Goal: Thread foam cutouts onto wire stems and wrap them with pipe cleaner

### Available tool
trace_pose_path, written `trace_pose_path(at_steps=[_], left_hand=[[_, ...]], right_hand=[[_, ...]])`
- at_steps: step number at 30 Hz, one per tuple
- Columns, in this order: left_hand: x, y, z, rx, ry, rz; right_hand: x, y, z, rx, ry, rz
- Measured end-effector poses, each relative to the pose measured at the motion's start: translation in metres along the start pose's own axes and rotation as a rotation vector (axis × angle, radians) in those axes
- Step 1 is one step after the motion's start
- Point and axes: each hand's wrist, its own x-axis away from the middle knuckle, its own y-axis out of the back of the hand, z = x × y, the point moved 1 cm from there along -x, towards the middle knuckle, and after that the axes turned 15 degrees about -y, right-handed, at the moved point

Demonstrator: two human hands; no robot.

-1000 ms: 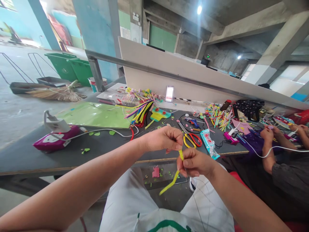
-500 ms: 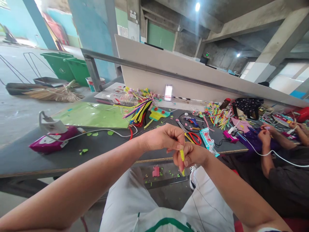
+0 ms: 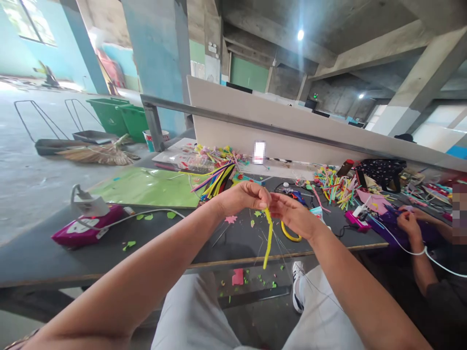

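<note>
A yellow pipe cleaner (image 3: pixel 269 240) hangs down over the table's front edge, its upper part wavy. My left hand (image 3: pixel 248 198) pinches its top end between thumb and fingers. Close beside it, my right hand (image 3: pixel 294 214) has its fingers stretched toward the left fingertips, with the stem hanging free of them; whether they touch is hard to make out. Thin dark wires (image 3: pixel 282 245) trail below the hands. Behind the right hand, the yellow handle of scissors (image 3: pixel 291 234) shows in part. A pink star-shaped scrap (image 3: pixel 230 219) lies near my left wrist.
Bundled coloured pipe cleaners (image 3: pixel 219 182) lie behind my left hand, and a pile of pastel stems (image 3: pixel 337 187) lies to the right. A magenta box (image 3: pixel 89 226) with a white cable stands left. A green sheet (image 3: pixel 146 187) covers the back left. A co-worker's hand (image 3: pixel 408 221) works at right.
Both hands have moved up and slightly left. My right hand has let go of the pipe cleaner's lower part, which now hangs longer beneath the left hand. The view has shifted a little.
</note>
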Motion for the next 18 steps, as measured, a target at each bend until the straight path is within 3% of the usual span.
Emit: trace_pose_path(at_steps=[2, 5, 10, 18], left_hand=[[-0.006, 0.007, 0.005, -0.003, -0.031, -0.016], [-0.009, 0.017, 0.015, -0.038, -0.058, -0.046], [-0.010, 0.029, 0.036, -0.070, -0.050, -0.047], [-0.014, 0.030, 0.053, -0.156, -0.015, -0.063]], right_hand=[[-0.016, 0.001, -0.001, -0.066, -0.051, 0.112], [-0.029, 0.002, -0.006, -0.101, -0.100, 0.148], [-0.045, 0.003, -0.022, -0.145, -0.133, 0.047], [-0.062, -0.005, -0.036, -0.164, -0.080, -0.084]])
